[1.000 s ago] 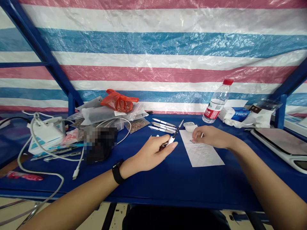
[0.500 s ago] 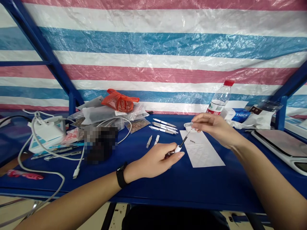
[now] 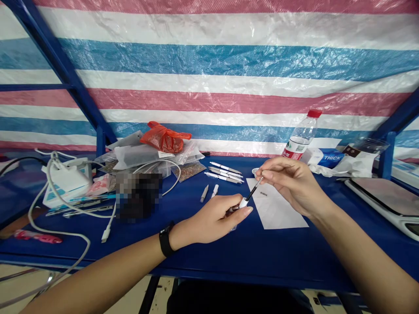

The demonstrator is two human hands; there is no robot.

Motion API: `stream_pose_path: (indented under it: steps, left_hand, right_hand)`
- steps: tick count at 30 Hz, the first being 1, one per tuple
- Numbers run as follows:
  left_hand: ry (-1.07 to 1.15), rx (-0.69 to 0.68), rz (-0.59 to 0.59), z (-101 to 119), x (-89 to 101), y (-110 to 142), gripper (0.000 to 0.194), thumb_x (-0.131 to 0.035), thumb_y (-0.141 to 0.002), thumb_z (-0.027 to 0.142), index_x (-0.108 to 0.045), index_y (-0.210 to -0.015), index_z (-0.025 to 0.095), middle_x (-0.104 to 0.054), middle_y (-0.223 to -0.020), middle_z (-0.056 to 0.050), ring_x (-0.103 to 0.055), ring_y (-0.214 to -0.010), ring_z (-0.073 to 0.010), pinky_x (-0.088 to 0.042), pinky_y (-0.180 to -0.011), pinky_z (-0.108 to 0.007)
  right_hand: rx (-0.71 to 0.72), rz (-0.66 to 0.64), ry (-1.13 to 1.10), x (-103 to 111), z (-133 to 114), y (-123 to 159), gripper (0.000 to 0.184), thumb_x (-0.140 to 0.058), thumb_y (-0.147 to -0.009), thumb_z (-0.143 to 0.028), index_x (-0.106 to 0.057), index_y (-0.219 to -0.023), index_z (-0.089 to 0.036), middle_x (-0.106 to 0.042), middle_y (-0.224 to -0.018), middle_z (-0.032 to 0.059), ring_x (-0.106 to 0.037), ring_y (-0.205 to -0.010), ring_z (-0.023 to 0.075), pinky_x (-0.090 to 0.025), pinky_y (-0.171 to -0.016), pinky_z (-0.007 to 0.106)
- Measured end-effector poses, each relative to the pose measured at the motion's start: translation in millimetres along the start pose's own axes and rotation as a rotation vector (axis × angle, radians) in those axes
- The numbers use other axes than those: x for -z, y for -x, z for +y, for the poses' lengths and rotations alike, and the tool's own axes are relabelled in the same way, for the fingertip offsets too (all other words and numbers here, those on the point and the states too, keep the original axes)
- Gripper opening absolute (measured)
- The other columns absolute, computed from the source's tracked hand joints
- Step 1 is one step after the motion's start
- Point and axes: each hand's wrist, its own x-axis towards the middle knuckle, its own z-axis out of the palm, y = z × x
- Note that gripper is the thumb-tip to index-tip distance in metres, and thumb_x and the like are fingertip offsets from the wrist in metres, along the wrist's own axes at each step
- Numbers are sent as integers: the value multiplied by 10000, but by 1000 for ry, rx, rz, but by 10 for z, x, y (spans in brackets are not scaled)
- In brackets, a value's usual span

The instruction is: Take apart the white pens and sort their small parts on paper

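Note:
My left hand (image 3: 218, 217) is closed around a white pen barrel (image 3: 243, 203), from which a dark pen refill (image 3: 252, 192) sticks up to the right. The thumb and forefinger of my right hand (image 3: 290, 181) pinch at the refill's pale, silvery tip; whatever small piece they hold there is too small to make out. Below them a white sheet of paper (image 3: 281, 213) lies on the desk, with a tiny spring-like part (image 3: 263, 193) on it. Left of the paper are a grey pen part (image 3: 204, 193) and a white pen part (image 3: 214, 190). Behind these lie several white pens (image 3: 225, 170).
A small white dish (image 3: 255, 171) is partly hidden by my right hand. Further right stand a water bottle (image 3: 299, 137), a tissue pack (image 3: 329, 158) and a digital scale (image 3: 386, 196). Plastic bags (image 3: 140, 156), an orange bag (image 3: 165, 137) and white cables (image 3: 87, 237) crowd the left.
My right hand has lifted from the paper to the refill's tip, uncovering the spring-like part. My left hand has shifted slightly right and down with the pen barrel, uncovering the loose pen parts.

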Motion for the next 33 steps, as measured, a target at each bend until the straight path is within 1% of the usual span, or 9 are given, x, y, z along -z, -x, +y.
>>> stream_pose_path:
  steps: [5,11,14,20,24,27,30,33]
  left_hand:
    - [-9,-2,-11,-15,0,-3,404,-466,-1030,411,-336,-701,217,-406,-629,64,-364,-574,-96,-303,-574,-264]
    - [-24,-44,3,-50,-7,3,405,-479,-1029,390,-335,-694,214,-390,-631,69,-349,-573,-92,-296,-575,-263]
    - [-30,-49,1,-51,-10,2,399,-472,-1031,385,-336,-698,213,-396,-639,68,-354,-574,-91,-302,-579,-259]
    - [-75,-35,8,-40,-9,1,406,-470,-1025,402,-331,-695,212,-405,-628,70,-354,-563,-88,-294,-571,-257]
    - [-80,-24,9,-29,-3,-1,415,-461,-1025,420,-326,-690,216,-403,-624,67,-358,-559,-91,-302,-565,-261]
    - [-80,-21,17,-6,9,-4,410,-455,-1028,415,-322,-694,218,-402,-624,66,-366,-568,-95,-320,-581,-263]
    - [-69,-8,12,14,23,-5,406,-452,-1029,407,-318,-695,218,-401,-618,68,-369,-573,-95,-331,-598,-261]
    - [-50,-1,7,7,25,-4,401,-454,-1026,403,-321,-695,219,-405,-615,70,-364,-569,-95,-321,-589,-258]
  right_hand:
    - [54,71,-8,16,-39,-1,152,-928,-718,-365,-813,-775,-284,-793,-787,-15,-730,-687,107,-616,-714,217]
    - [51,32,35,-6,-42,14,159,-930,-707,-337,-807,-779,-265,-789,-782,1,-733,-689,139,-629,-705,267]
    - [46,16,51,-18,-34,15,171,-930,-707,-332,-802,-788,-254,-787,-772,5,-739,-698,143,-628,-707,265]
    - [47,49,71,-26,-16,9,196,-936,-696,-354,-789,-777,-253,-782,-746,5,-740,-663,156,-639,-667,282]
    - [75,37,123,-59,-15,15,221,-926,-709,-389,-774,-752,-234,-771,-713,20,-725,-618,162,-645,-625,295]
    - [56,67,68,-72,-16,18,240,-938,-690,-393,-770,-753,-233,-773,-727,14,-737,-615,159,-656,-626,288]
    - [36,108,3,-62,-19,17,231,-945,-686,-381,-776,-760,-243,-774,-762,1,-756,-656,149,-662,-653,261]
    - [32,91,-14,-45,-19,18,211,-936,-707,-367,-778,-779,-247,-771,-776,-7,-762,-674,141,-658,-656,240]
